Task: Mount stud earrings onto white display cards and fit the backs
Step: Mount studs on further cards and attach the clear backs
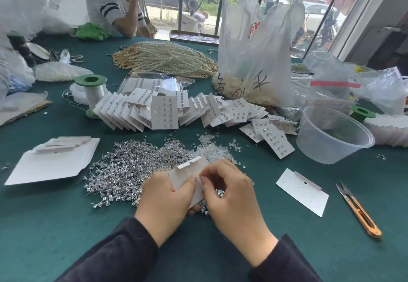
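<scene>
The left hand (167, 195) grips a white card (189, 167) while the right hand (229, 195) pinches its edge, a heap of stud earrings (123, 171) at ten o'clock, scissors (357, 210) at three.

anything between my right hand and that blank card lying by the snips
Nothing visible does: only bare green cloth lies between the right hand and the blank card. The snips lie beyond it.

Card (187, 168) partly hidden by L hand (165, 200), R hand (231, 200).
</scene>
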`<state>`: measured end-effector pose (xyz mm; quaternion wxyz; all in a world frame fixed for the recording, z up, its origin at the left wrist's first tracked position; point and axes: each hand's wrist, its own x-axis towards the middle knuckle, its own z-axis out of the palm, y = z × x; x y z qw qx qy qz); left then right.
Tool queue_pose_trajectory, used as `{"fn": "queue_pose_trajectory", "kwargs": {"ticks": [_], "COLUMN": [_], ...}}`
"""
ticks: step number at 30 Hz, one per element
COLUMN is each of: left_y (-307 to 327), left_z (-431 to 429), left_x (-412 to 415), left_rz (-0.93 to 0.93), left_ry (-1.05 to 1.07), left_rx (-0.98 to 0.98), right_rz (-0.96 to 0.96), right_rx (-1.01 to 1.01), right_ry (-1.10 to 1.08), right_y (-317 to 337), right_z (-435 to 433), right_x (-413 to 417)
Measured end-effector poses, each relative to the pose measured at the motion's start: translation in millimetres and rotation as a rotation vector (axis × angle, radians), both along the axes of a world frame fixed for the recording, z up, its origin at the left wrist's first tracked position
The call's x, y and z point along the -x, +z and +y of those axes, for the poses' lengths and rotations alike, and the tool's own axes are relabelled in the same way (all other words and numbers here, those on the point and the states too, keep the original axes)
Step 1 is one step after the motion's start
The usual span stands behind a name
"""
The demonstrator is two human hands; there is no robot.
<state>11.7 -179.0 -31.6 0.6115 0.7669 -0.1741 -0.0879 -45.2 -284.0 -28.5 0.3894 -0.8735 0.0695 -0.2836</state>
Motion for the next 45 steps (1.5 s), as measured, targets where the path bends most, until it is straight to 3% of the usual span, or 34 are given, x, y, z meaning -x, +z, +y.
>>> {"fn": "queue_pose_trajectory", "kwargs": {"ticks": [21,31,40,43,45], "left_y": [10,7,8,13,18], "left_z": [1,3,4,6,5], "left_x": [1,0,0,0,-2], "left_rz": [-0.076,-0.213,-0.195,-0.171,-0.063], "left_ry": [0.013,0.050,0.014,-0.084,-0.155], "left_rx": [-0.040,-0.064,-0.044,-0.069,-0.048], "right_rz": [-0.135,-0.127,-0.096,-0.119,-0.143], "right_rx": [-0.005,0.029,0.014,0.005,-0.014], "right_ry": [-0.070,-0.063,-0.039,-0.051,-0.076], "right_y": [-2,-3,-3,-1,1], "right_z": [5,6,7,4,2], "right_x": [0,-1,1,1,2]}}
